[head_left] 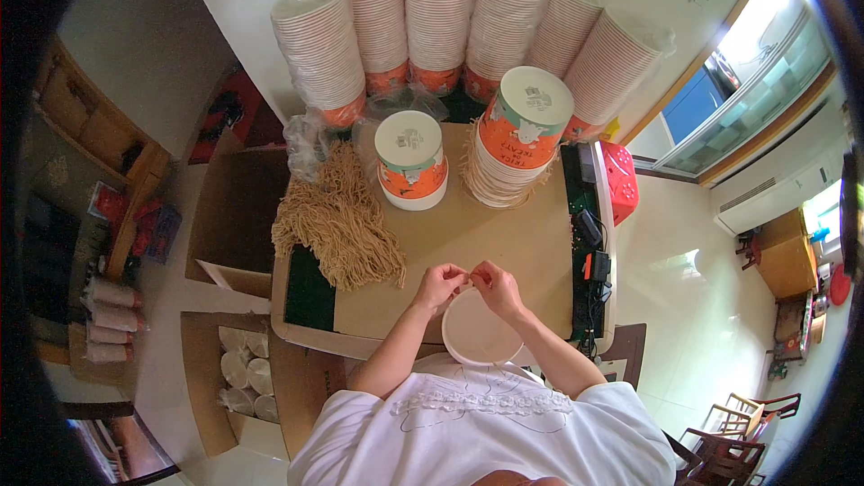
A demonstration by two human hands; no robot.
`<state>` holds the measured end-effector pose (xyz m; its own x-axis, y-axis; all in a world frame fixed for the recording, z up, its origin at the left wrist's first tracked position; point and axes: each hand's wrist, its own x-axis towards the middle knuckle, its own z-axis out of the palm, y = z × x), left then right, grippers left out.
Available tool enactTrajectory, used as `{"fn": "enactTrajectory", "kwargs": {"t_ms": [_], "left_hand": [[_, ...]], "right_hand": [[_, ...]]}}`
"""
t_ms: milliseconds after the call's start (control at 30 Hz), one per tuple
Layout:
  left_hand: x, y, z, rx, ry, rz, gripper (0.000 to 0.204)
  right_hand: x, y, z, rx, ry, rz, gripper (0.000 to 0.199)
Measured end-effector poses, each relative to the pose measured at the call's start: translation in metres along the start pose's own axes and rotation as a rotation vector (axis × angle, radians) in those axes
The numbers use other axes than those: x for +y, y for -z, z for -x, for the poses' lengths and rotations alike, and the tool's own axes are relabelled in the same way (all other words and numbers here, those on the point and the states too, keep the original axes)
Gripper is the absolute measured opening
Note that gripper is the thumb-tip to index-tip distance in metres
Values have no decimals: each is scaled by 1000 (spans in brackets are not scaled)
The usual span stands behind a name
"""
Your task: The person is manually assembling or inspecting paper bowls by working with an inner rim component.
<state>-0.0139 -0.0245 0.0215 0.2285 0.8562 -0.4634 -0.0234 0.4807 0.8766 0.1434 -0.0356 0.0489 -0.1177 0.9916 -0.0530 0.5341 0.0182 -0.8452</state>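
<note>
A white paper bucket (479, 331) with its open mouth up is close to my body at the table's near edge. My left hand (439, 287) and my right hand (497, 290) meet at its far rim, fingertips pinched close together. Whatever is between the fingers is too small to make out. Left of centre lies a loose pile of tan cords (345, 220). Beyond my hands, an orange and white paper bucket (412, 171) stands upside down. To its right rises a taller stack of upside-down buckets (524, 139), with tan cords hanging around its sides.
Tall plastic-wrapped stacks of buckets (439, 22) line the table's back against the wall. Black adapters and cables (594, 265) run along the right edge, near a red plastic basket (621, 182). Cardboard boxes (236, 216) stand left of the table, one holding wrapped rolls (245, 369).
</note>
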Motion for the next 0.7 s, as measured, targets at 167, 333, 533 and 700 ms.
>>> {"fn": "enactTrajectory", "kwargs": {"t_ms": [167,333,533,700], "left_hand": [[2,0,0,1,10,12,5],[-2,1,0,4,-12,32,6],[1,-1,1,17,-1,46,5],[2,2,2,5,43,114,6]], "right_hand": [[5,-2,0,17,8,4,10],[2,-2,0,27,10,6,10],[4,-3,0,36,-2,-6,8],[3,-1,0,101,77,-17,6]]}}
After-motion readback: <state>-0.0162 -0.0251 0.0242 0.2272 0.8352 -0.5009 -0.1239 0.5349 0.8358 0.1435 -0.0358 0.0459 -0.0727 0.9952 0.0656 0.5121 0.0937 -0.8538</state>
